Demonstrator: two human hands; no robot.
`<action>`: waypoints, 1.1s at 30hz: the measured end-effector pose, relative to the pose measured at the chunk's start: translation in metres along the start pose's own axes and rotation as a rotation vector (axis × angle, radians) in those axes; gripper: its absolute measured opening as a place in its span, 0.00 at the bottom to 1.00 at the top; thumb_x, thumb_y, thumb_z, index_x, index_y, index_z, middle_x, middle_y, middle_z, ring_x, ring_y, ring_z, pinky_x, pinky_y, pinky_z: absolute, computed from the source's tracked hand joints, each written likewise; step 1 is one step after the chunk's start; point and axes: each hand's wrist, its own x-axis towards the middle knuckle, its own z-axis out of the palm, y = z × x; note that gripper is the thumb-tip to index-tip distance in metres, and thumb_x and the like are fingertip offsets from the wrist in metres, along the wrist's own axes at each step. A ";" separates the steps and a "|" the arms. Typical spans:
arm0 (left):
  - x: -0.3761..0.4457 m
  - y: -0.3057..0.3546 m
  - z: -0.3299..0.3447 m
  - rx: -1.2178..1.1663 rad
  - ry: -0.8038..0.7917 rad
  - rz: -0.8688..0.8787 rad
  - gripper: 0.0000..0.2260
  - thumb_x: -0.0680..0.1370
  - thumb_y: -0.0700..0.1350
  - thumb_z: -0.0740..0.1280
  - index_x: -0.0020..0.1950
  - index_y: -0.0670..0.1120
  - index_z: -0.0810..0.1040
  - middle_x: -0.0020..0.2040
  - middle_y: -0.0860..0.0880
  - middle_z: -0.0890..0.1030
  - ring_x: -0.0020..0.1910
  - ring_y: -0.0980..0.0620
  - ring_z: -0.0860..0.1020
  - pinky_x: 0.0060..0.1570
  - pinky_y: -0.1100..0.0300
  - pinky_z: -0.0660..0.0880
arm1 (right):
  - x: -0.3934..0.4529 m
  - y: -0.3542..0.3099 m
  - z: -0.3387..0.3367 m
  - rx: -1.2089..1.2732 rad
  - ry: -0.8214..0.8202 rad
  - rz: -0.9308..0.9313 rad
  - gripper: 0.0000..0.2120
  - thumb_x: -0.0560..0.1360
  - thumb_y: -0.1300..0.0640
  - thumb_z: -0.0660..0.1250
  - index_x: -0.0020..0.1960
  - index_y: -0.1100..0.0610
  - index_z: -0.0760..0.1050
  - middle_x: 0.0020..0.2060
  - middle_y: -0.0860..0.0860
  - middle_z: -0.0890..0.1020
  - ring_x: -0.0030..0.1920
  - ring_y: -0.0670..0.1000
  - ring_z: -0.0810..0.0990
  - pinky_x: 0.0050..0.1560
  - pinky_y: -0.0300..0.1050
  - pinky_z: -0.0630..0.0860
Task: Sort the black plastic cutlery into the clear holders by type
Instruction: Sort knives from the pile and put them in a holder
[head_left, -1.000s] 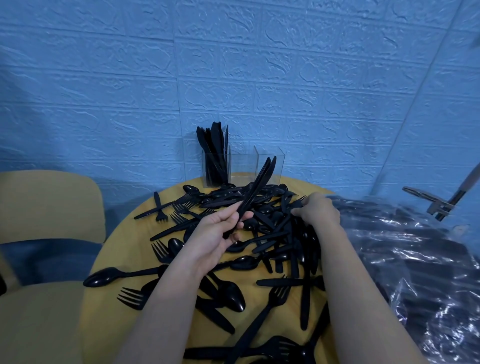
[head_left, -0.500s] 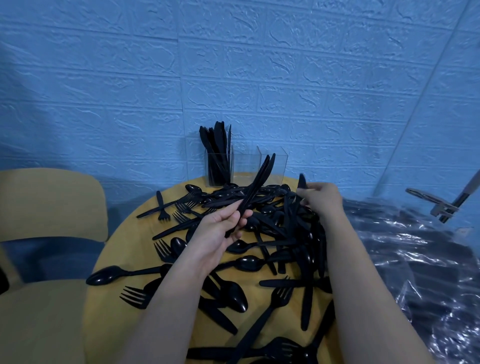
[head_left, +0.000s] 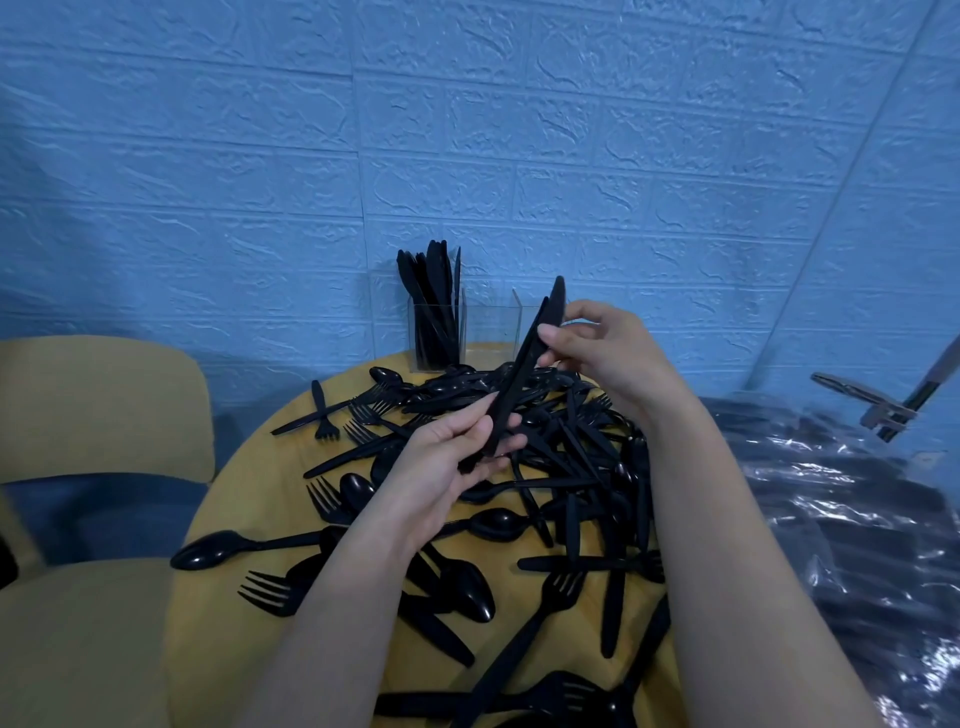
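A pile of black plastic forks, spoons and knives (head_left: 566, 441) covers the round yellow table (head_left: 218, 519). My left hand (head_left: 457, 452) grips the lower ends of a bundle of black knives (head_left: 524, 369) that points up and to the right. My right hand (head_left: 608, 348) pinches the upper part of that bundle with thumb and fingers. Three clear holders stand at the table's far edge: the left holder (head_left: 435, 338) is full of upright knives, the middle holder (head_left: 491, 332) looks empty, and the right one is mostly hidden behind the bundle and my right hand.
A yellow chair (head_left: 98, 415) stands to the left of the table. Crumpled clear plastic wrap (head_left: 841, 519) lies over a dark surface on the right, with a metal arm (head_left: 883, 405) above it. A blue brick-pattern wall stands close behind the holders.
My right hand has risen from the pile with a knife and come to the top of the bundle in my left hand. The left hand has barely moved.
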 end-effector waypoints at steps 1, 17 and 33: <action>-0.001 0.000 0.000 -0.004 -0.025 0.001 0.13 0.80 0.37 0.60 0.60 0.49 0.77 0.50 0.49 0.84 0.45 0.52 0.83 0.48 0.60 0.79 | 0.001 0.001 0.002 -0.023 0.001 -0.004 0.05 0.75 0.64 0.68 0.50 0.63 0.74 0.35 0.54 0.82 0.31 0.44 0.81 0.34 0.33 0.74; 0.003 -0.002 -0.002 -0.034 0.082 -0.049 0.14 0.80 0.35 0.60 0.64 0.44 0.76 0.43 0.51 0.84 0.34 0.59 0.76 0.35 0.66 0.74 | 0.007 0.052 -0.037 -1.168 -0.011 0.454 0.13 0.72 0.55 0.73 0.53 0.60 0.80 0.52 0.58 0.81 0.52 0.57 0.80 0.55 0.49 0.76; 0.003 0.000 -0.004 -0.057 0.159 -0.001 0.13 0.80 0.35 0.61 0.61 0.46 0.78 0.44 0.50 0.85 0.39 0.58 0.80 0.42 0.63 0.77 | 0.001 0.011 -0.037 -0.535 0.231 0.109 0.02 0.73 0.57 0.71 0.45 0.55 0.80 0.31 0.48 0.78 0.33 0.44 0.74 0.36 0.37 0.67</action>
